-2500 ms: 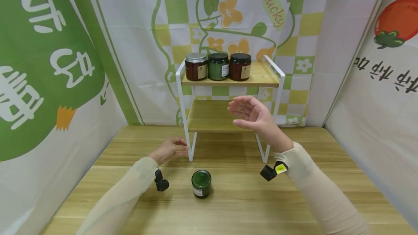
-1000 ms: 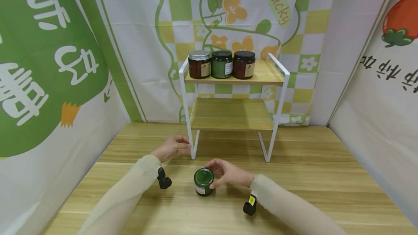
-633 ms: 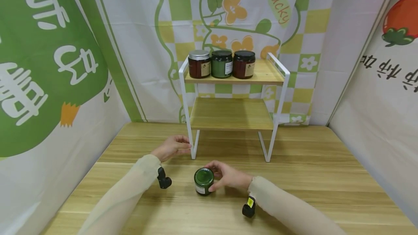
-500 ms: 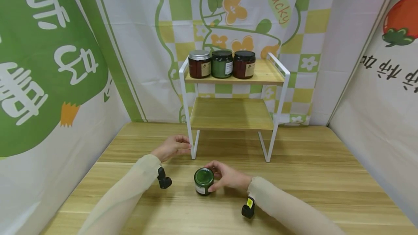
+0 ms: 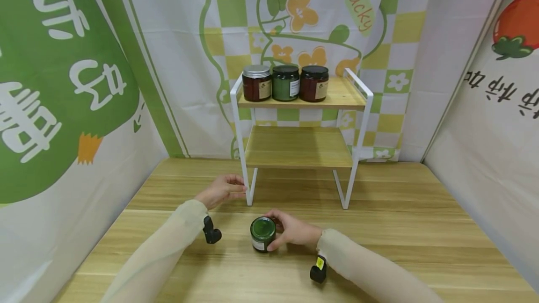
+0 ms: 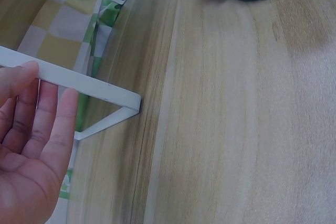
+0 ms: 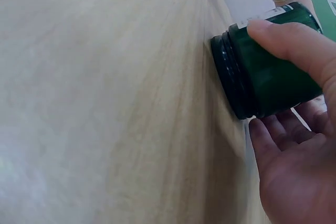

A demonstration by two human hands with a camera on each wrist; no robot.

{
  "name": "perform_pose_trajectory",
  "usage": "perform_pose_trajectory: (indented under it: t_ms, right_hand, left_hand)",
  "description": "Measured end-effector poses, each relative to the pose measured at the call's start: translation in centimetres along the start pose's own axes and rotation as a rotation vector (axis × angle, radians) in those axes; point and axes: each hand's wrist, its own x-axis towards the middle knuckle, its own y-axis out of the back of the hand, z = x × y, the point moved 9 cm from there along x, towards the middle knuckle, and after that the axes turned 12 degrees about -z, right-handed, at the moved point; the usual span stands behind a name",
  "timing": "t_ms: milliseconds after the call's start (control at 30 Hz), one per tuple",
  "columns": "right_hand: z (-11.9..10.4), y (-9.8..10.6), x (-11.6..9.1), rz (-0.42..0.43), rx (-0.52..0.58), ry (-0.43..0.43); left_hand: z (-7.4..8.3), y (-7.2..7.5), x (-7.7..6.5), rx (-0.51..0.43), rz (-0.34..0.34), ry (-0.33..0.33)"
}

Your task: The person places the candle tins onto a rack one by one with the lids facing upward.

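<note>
A green glass jar (image 5: 263, 234) is upside down at the tabletop in front of the shelf rack, its green base facing up and its black lid (image 7: 231, 77) underneath. My right hand (image 5: 296, 231) grips it from the right, thumb on the near side and fingers behind. In the right wrist view the thumb (image 7: 286, 43) presses near its white label. My left hand (image 5: 221, 192) pinches the rack's white front left leg (image 6: 84, 85) low down, thumb on one face and fingers behind. The two-tier rack (image 5: 299, 146) has a white frame and wooden boards.
On the rack's top board stand a brown jar with a silver lid (image 5: 257, 83), a green jar with a black lid (image 5: 286, 83) and a brown jar with a black lid (image 5: 314, 84). Printed cloths (image 5: 168, 60) enclose the wooden table (image 5: 404, 228) at the back and sides.
My right hand has come down from in front of the rack to the green jar and taken hold of it. Lately only my right wrist shifts slightly. My left hand stays on the leg.
</note>
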Motion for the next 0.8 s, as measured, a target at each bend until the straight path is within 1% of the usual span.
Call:
perform_pose_trajectory:
  t_ms: [267,433,600,700,800]
  right_hand:
    - [-0.21,-0.32,0.14,-0.016,-0.002,0.0]
    - [-0.53,-0.46,0.22,-0.026,-0.031,0.029]
    - [-0.31,-0.4,0.14,-0.015,-0.061,0.038]
    - [-0.14,-0.28,-0.05,-0.012,-0.062,0.042]
    - [-0.36,0.05,-0.39,-0.007,-0.037,0.064]
  left_hand:
    - [0.17,0.0,-0.06,0.008,-0.008,-0.003]
    - [0.14,0.05,-0.04,0.004,0.003,0.004]
    - [0.03,0.0,-0.05,0.005,0.002,0.008]
    - [-0.03,-0.01,-0.11,0.008,0.001,0.009]
    - [-0.01,0.04,-0.15,0.012,0.002,0.008]
